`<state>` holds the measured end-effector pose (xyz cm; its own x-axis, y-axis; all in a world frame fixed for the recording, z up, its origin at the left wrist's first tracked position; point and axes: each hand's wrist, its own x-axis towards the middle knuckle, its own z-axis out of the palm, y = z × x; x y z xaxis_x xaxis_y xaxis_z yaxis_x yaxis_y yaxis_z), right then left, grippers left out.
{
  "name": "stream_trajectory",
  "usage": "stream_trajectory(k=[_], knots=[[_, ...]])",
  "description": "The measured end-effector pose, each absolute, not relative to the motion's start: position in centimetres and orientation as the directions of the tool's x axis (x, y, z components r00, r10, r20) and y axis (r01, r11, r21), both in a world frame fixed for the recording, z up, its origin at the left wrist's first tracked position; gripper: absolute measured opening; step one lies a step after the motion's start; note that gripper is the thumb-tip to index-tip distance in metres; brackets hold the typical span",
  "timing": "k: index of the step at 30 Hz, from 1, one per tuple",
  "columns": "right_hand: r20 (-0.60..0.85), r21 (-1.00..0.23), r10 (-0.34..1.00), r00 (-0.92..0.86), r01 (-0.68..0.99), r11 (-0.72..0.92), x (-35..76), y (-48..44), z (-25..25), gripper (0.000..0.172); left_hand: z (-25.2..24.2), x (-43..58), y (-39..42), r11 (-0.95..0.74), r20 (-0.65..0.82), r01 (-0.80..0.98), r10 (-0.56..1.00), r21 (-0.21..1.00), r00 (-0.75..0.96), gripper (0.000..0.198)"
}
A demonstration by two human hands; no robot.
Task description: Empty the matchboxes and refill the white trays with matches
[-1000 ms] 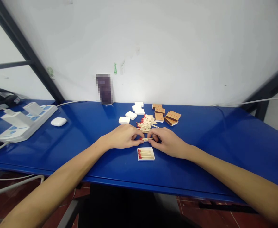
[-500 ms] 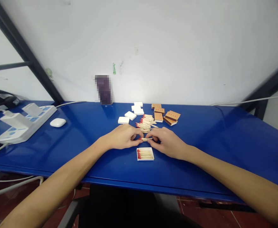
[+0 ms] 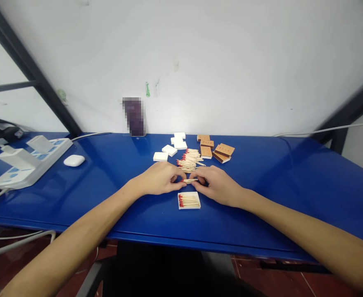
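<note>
My left hand [image 3: 162, 178] and my right hand [image 3: 217, 185] face each other over the blue table, pinching a few matches [image 3: 189, 180] between them. The red heads are at my left fingertips, the bare ends at my right. Just below, nearer the front edge, lies an open white tray [image 3: 189, 207] holding several matches with their heads to the left. Behind my fingers spreads a loose pile of matches [image 3: 190, 159], its heads also pointing left.
Several white box pieces [image 3: 160, 156] lie behind my left hand, and several brown matchbox sleeves [image 3: 225, 149] at the back right. Further left are a white earphone case [image 3: 74, 160] and a power strip [image 3: 32, 177]. A pixelated dark object [image 3: 134, 116] leans on the wall.
The view has shifted very slightly. Both hands keep their pinch on the matches, with hardly any movement.
</note>
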<state>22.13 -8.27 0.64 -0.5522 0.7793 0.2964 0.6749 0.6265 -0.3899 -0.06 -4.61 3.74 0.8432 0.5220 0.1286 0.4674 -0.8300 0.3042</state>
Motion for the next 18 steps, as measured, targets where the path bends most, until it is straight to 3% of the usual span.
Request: stream_trajectory(k=[18], knots=[[0.292, -0.398, 0.765, -0.574, 0.655, 0.643, 22.27, -8.5, 0.92, 0.014, 3.67, 0.01, -4.63, -0.822, 0.128, 0.497, 0.544, 0.278, 0.829, 0.02]])
